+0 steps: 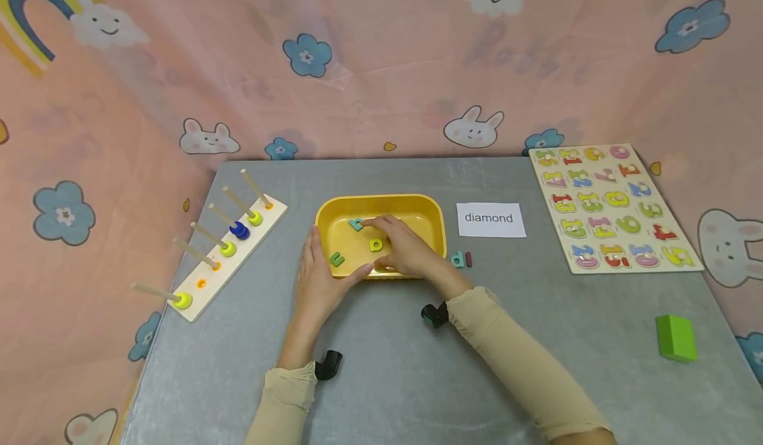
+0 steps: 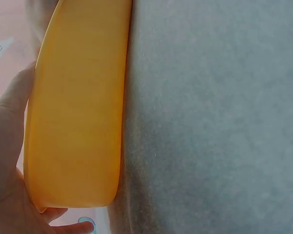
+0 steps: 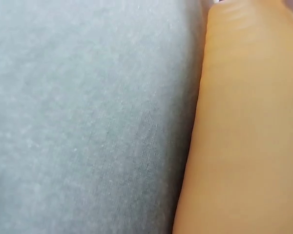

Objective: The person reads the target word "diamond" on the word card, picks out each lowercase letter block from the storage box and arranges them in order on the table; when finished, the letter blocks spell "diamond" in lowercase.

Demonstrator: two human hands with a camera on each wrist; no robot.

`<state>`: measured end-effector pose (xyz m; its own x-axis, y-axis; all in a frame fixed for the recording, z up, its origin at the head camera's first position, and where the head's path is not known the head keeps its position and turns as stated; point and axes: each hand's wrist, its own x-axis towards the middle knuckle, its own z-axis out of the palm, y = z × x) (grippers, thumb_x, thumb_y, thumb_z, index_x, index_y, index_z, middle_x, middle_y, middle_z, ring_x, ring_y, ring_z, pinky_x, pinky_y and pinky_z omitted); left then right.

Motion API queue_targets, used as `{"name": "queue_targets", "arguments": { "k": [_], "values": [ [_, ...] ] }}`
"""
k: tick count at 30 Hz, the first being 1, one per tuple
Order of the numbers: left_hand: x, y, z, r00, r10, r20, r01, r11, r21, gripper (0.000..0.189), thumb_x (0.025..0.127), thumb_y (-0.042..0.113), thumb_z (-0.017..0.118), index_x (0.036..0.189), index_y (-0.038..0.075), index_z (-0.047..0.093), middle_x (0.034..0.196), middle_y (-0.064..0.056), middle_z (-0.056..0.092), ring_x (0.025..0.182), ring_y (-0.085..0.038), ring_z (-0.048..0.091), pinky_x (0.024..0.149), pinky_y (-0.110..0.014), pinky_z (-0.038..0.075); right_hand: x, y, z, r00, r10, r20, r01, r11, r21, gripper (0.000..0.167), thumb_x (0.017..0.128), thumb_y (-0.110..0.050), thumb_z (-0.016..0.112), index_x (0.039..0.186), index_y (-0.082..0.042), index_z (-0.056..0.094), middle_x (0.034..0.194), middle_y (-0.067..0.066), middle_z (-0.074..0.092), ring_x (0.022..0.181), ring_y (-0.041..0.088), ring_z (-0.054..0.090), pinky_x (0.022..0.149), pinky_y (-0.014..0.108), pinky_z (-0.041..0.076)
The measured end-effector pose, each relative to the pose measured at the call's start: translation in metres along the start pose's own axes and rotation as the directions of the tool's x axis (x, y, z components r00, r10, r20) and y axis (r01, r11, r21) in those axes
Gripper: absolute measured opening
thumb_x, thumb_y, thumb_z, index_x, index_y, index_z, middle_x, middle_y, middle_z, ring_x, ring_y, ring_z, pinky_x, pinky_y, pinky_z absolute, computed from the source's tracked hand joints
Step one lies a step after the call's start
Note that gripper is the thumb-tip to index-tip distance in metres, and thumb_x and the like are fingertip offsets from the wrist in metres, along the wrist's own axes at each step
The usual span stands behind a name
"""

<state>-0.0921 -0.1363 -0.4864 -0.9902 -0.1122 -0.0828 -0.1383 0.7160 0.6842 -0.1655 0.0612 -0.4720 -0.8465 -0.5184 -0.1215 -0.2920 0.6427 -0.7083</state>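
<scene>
A yellow tray [image 1: 381, 198] holds small coloured letters: a blue letter [image 1: 356, 224], a yellow letter [image 1: 375, 245] and a green U-shaped letter [image 1: 336, 259]. My left hand [image 1: 316, 279] holds the tray's near left corner, fingers along its left side and thumb at the front rim. In the left wrist view that hand [image 2: 7, 141] lies along the rim. My right hand [image 1: 406, 246] reaches over the front rim into the tray, its index fingertip right at the blue letter and its thumb apart. The right wrist view shows the tray's outer wall [image 3: 249, 117], not the fingers.
Right of the tray lie a blue letter d [image 1: 457, 259] and a red letter piece [image 1: 468, 259], below a white card [image 1: 491, 228] reading "diamond". A peg board [image 1: 238, 253] with rings stands left. A letter puzzle board [image 1: 587, 240] and green block [image 1: 676, 338] are right.
</scene>
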Motion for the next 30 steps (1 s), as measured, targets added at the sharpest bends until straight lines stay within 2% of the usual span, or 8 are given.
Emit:
{"name": "queue_targets", "arguments": {
  "k": [7,10,15,18,20,23,25,30],
  "values": [
    [0.0,0.001,-0.001,1.0,-0.01,0.004,0.01,1.0,-0.007,0.137,0.079,0.065,0.086,0.172,0.011,0.001,0.176,-0.018,0.015,0.16,-0.041,0.025,0.127,-0.063,0.027,0.009,0.003,0.005,0.999,0.009,-0.041,-0.011,0.999,-0.045,0.047,0.092,-0.003,0.08,0.137,-0.008,0.067,0.136,0.01,0.064,0.125,0.027,0.061,0.114,0.045,0.049],
    [-0.001,0.001,-0.001,1.0,-0.014,0.005,0.014,1.0,-0.01,0.137,0.079,0.064,0.086,0.172,0.012,0.001,0.176,-0.018,0.015,0.16,-0.041,0.024,0.127,-0.063,0.027,0.012,0.003,0.007,0.998,0.01,-0.063,-0.015,0.997,-0.073,0.035,0.092,-0.002,0.079,0.126,-0.006,0.072,0.123,0.009,0.068,0.112,0.025,0.064,0.104,0.043,0.053],
    [-0.001,0.001,-0.001,1.0,-0.009,0.001,0.009,1.0,-0.022,0.136,0.079,0.063,0.087,0.172,0.011,0.002,0.176,-0.018,0.015,0.161,-0.041,0.024,0.127,-0.064,0.026,0.013,0.003,0.008,0.999,0.001,-0.052,-0.006,0.995,-0.1,0.033,0.093,-0.003,0.078,0.126,-0.003,0.076,0.107,0.009,0.065,0.095,0.023,0.06,0.088,0.039,0.053],
    [-0.001,0.001,0.0,1.0,-0.003,-0.004,0.003,1.0,-0.021,0.136,0.079,0.063,0.087,0.172,0.011,0.002,0.176,-0.018,0.016,0.16,-0.041,0.025,0.127,-0.063,0.027,0.012,0.004,0.007,0.998,-0.014,-0.053,0.01,0.998,-0.067,0.034,0.093,-0.001,0.077,0.127,0.0,0.076,0.106,0.01,0.063,0.092,0.022,0.058,0.085,0.036,0.051],
    [-0.001,0.001,0.0,1.0,-0.001,-0.007,0.001,1.0,-0.014,0.136,0.079,0.063,0.087,0.172,0.01,0.002,0.176,-0.019,0.017,0.16,-0.042,0.026,0.127,-0.063,0.028,0.011,0.004,0.006,0.997,-0.028,-0.078,0.026,0.999,-0.027,0.029,0.092,0.001,0.078,0.121,0.0,0.077,0.103,0.01,0.062,0.09,0.022,0.057,0.082,0.033,0.05],
    [-0.001,0.001,0.0,1.0,-0.001,-0.01,0.001,1.0,-0.011,0.135,0.079,0.063,0.087,0.172,0.01,0.003,0.175,-0.02,0.018,0.16,-0.042,0.027,0.127,-0.062,0.027,0.007,0.004,0.003,0.988,-0.052,-0.145,0.058,0.998,0.039,0.015,0.091,0.002,0.079,0.105,-0.002,0.075,0.097,0.01,0.064,0.084,0.021,0.058,0.078,0.029,0.05],
    [-0.001,0.001,0.0,1.0,-0.004,-0.011,0.004,1.0,-0.014,0.135,0.079,0.062,0.087,0.172,0.01,0.003,0.175,-0.019,0.018,0.159,-0.041,0.027,0.127,-0.062,0.027,0.0,0.004,-0.001,0.98,-0.067,-0.188,0.08,0.995,0.063,0.011,0.092,0.001,0.079,0.099,-0.004,0.072,0.092,0.009,0.066,0.082,0.02,0.059,0.076,0.028,0.05],
    [-0.001,0.002,-0.001,1.0,-0.009,-0.006,0.009,1.0,-0.023,0.136,0.079,0.062,0.087,0.172,0.011,0.002,0.176,-0.018,0.016,0.16,-0.041,0.026,0.127,-0.063,0.027,-0.028,0.006,-0.018,0.953,-0.13,-0.273,0.159,0.983,0.087,0.016,0.096,0.001,0.074,0.112,-0.002,0.077,0.096,0.009,0.067,0.086,0.021,0.058,0.077,0.031,0.051]
  ]
}}
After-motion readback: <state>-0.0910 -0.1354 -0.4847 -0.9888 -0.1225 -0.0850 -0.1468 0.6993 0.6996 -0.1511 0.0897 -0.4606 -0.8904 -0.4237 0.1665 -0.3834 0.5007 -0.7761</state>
